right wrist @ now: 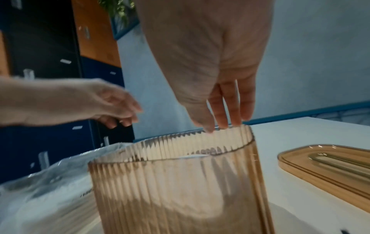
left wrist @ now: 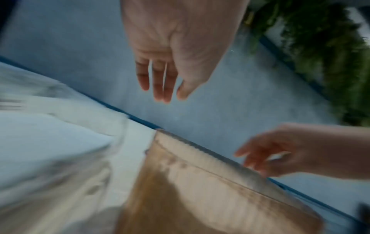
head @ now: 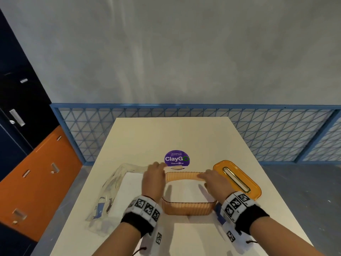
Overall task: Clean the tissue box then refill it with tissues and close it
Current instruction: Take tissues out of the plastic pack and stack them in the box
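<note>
Your right hand [head: 206, 177] touches the ribbed amber plastic tissue box's [head: 188, 209] far rim with straight fingers; your left hand [head: 154, 175] hangs loosely open just left of it.

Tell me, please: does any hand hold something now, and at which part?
Nothing is gripped. The right hand touches the far rim of the box with straight fingertips; the left hand hangs open beside it.

Left hand [head: 154, 177]: forearm reaches forward, palm down, fingers straight and loosely together, holding nothing.
Right hand [head: 209, 179]: forearm reaches forward, fingers extended downward, tips touching a rim.
Wrists: each wears a black band with patterned markers.
</note>
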The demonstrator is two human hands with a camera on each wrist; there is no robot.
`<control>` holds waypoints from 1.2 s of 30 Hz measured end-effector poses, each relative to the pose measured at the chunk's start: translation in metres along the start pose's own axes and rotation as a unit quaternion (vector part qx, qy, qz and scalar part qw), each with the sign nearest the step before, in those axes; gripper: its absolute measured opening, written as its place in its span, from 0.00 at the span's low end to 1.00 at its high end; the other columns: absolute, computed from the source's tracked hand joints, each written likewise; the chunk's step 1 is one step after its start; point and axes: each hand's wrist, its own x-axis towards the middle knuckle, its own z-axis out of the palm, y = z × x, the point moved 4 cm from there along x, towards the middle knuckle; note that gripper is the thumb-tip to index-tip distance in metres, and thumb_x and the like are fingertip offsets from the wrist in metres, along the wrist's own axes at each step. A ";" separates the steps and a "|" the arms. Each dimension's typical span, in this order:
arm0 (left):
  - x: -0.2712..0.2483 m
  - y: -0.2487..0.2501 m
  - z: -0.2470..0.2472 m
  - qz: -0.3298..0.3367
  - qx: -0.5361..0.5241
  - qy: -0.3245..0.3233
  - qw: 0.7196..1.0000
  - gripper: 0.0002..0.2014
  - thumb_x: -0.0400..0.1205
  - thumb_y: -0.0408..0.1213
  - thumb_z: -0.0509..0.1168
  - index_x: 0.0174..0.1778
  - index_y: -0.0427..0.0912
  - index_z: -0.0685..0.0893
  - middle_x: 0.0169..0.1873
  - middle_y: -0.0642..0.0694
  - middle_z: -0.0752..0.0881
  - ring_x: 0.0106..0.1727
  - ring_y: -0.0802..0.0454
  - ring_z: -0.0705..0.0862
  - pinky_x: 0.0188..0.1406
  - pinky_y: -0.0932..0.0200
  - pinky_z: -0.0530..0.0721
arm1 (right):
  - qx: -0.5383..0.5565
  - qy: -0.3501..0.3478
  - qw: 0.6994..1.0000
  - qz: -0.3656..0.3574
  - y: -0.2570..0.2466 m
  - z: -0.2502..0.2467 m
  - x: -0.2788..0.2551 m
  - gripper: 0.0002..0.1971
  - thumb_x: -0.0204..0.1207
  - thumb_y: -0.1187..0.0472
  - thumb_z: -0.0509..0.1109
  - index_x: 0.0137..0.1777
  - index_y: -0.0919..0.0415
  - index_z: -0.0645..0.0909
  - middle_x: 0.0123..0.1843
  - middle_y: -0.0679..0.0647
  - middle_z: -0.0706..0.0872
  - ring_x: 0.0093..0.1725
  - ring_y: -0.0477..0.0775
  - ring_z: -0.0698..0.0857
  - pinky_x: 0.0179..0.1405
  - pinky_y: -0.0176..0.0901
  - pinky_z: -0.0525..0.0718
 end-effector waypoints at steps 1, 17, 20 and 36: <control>0.000 -0.021 -0.004 -0.049 -0.019 0.035 0.998 0.17 0.84 0.30 0.56 0.69 0.42 0.77 0.64 0.42 0.80 0.65 0.44 0.78 0.59 0.50 0.80 | 0.001 0.034 0.999 0.013 0.008 0.000 0.000 0.21 0.83 0.61 0.58 0.76 0.50 0.69 0.67 0.54 0.79 0.66 0.55 0.77 0.61 0.44 0.79; -0.015 -0.105 0.057 -0.223 0.112 -0.175 0.952 0.21 0.86 0.45 0.53 0.73 0.39 0.66 0.77 0.36 0.62 0.78 0.39 0.62 0.74 0.45 0.69 | 0.096 -0.060 0.984 0.135 0.021 0.021 -0.008 0.31 0.86 0.65 0.51 0.84 0.55 0.42 0.48 0.58 0.85 0.47 0.52 0.84 0.45 0.40 0.81; -0.015 -0.102 0.055 -0.224 0.140 -0.166 0.950 0.18 0.86 0.36 0.48 0.72 0.39 0.67 0.77 0.37 0.64 0.78 0.40 0.64 0.74 0.46 0.70 | 0.099 -0.060 0.984 0.137 0.019 0.023 -0.007 0.30 0.86 0.63 0.51 0.84 0.54 0.41 0.30 0.50 0.71 0.33 0.46 0.75 0.31 0.36 0.72; -0.001 -0.093 0.003 -0.190 0.065 -0.128 0.971 0.19 0.87 0.31 0.49 0.73 0.31 0.67 0.70 0.34 0.76 0.71 0.42 0.76 0.68 0.53 0.73 | 0.139 -0.102 0.979 0.114 0.022 0.013 -0.008 0.30 0.87 0.59 0.51 0.84 0.53 0.43 0.45 0.55 0.81 0.46 0.50 0.79 0.43 0.37 0.77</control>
